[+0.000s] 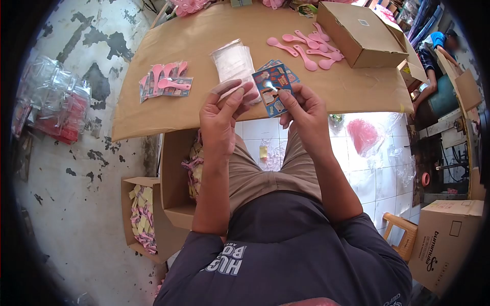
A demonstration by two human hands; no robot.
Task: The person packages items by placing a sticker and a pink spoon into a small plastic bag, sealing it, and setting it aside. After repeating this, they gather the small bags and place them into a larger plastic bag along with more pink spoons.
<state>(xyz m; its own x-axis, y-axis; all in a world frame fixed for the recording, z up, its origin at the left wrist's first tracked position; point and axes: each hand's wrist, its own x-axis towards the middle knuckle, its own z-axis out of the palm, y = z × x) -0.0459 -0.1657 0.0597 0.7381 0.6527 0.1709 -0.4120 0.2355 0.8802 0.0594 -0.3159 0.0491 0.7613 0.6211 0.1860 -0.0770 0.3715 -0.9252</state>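
Observation:
Between the fingers and thumb of my left hand [222,115] is a thin, see-through sleeve that looks like a clear plastic bag; its edges are hard to make out. My right hand [306,109] pinches a blue printed card [272,89] by its right side, close to the left fingertips. More printed cards [292,74] lie fanned just behind it on the table. A stack of clear plastic bags [232,61] rests beyond my left hand. To the left, pink spoons [166,76] lie on several bagged cards. Loose pink spoons [309,61] are heaped at the right.
The brown-covered table [168,46] carries a cardboard box [362,35] at right. Boxes of packed pieces [142,219] stand below left. A stool [400,234] and a carton [446,245] are at lower right. Another person [434,56] sits at far right.

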